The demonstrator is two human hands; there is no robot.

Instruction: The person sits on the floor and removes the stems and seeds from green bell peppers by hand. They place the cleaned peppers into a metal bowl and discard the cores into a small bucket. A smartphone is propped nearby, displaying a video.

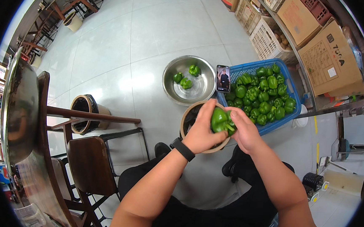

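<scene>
My left hand and my right hand hold a green bell pepper between them, its stem towards me. They are above a round bin with a dark liner, between my feet. Beyond it stands a steel basin with several green peppers inside, the nearest being a pepper. A blue plastic crate full of green peppers is at the right. A phone with a lit screen rests at the crate's left edge, next to the basin.
A wooden chair and a table with a large metal bowl are at the left. Another lined bin stands beside them. Cardboard boxes and white crates fill a shelf at the upper right.
</scene>
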